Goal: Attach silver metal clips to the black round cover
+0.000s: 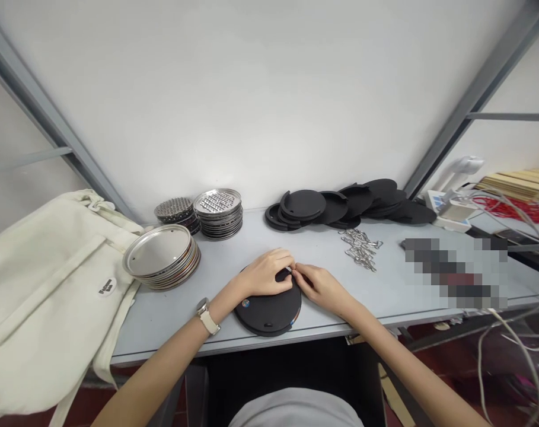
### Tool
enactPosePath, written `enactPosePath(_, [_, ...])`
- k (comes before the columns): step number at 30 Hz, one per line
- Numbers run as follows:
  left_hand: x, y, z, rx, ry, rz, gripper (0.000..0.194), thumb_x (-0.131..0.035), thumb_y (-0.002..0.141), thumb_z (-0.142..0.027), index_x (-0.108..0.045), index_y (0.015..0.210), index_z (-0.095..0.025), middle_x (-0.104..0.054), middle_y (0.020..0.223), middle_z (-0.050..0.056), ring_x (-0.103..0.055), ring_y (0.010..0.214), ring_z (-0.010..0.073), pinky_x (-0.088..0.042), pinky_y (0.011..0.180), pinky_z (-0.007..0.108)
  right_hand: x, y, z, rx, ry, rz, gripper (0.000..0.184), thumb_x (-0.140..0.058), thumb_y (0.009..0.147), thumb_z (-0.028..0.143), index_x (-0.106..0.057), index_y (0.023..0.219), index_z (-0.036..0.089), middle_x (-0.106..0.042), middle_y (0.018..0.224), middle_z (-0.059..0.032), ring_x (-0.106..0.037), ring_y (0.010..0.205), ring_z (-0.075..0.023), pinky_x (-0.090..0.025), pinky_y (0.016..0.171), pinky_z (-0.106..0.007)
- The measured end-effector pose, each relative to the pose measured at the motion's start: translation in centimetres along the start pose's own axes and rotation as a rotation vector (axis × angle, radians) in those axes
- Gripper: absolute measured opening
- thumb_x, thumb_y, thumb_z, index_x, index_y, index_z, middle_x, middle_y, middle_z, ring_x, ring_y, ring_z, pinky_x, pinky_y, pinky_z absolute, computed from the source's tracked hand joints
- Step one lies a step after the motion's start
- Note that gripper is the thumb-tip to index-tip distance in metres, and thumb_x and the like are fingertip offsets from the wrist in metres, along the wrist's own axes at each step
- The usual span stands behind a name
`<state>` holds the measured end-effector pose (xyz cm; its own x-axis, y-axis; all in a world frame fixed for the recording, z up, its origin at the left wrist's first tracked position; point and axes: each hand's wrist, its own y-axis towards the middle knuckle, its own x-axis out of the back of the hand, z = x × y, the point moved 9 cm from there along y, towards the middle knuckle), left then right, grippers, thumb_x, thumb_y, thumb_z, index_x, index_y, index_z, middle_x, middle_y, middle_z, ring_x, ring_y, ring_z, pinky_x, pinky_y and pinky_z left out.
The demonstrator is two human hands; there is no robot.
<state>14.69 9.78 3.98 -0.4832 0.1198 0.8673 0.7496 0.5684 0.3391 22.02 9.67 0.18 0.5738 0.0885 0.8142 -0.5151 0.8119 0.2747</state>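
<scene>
A round black case (262,311) lies near the table's front edge, with a small slot near its bottom, a small coloured spot at its left and a coloured strip showing along its right rim. Across its upper part rests my left hand (270,273), thumb on the top face and fingertips closed at the far right rim. My right hand (320,287) pinches at that same rim, its fingertips meeting those of the left. Whatever small piece is between them is hidden. A pile of metal clips (362,249) lies to the right of the hands.
Stacked round metal plates (158,252) and two stacks of grater discs (218,204) (175,209) stand left. Black round cases (305,205) overlap along the wall. A cream bag (56,296) leans at far left; a blurred-out object (456,273) lies right, near cables (518,350).
</scene>
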Motion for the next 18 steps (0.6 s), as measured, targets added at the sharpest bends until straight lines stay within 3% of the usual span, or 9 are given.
enactPosePath(18, [0.60,-0.29,-0.20,-0.005,0.092,-0.010,0.010,-0.053,0.079,-0.022,-0.050,0.089,-0.019,-0.057,0.091,0.004,-0.052,0.088,0.0196,-0.040,0.081,0.032,-0.13,-0.12,0.06,0.007,0.011,0.011,0.025,-0.030,0.097,0.028,-0.049,0.085,0.020,-0.058,0.072,-0.0014,-0.053,0.062,-0.0139,-0.038,0.061,-0.024])
